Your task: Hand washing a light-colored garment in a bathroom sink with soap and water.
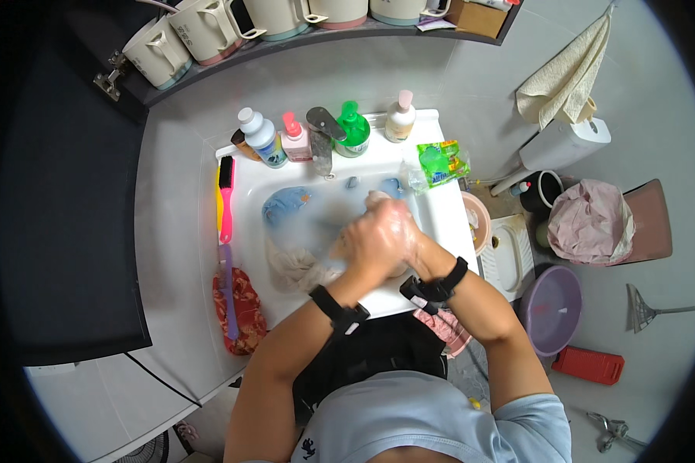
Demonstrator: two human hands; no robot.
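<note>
Two soapy hands, left hand point(367, 245) and right hand point(398, 235), press together over the white sink point(440, 212), fingers closed around a pale wet cloth point(300, 266); blue cloth point(286, 207) lies just beyond in cloudy water.

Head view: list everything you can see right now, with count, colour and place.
sink: 1, white, centre, holding soapy water
laundry: blue piece soaking at the left of the basin, pale piece nearer the front
bottles: 4, white-blue, pink, green, cream, along the back rim
tap: 1, grey, between the bottles
green packet: 1, right back rim
brush: 1, pink with black bristles, left rim
patterned red cloth: 1, front left corner
towel: 1, cream, hanging upper right
basin: 1, purple, floor at right
jugs: several, cream, top shelf
left hand and right hand: lathered, clasped together over the water, black wristbands
</note>
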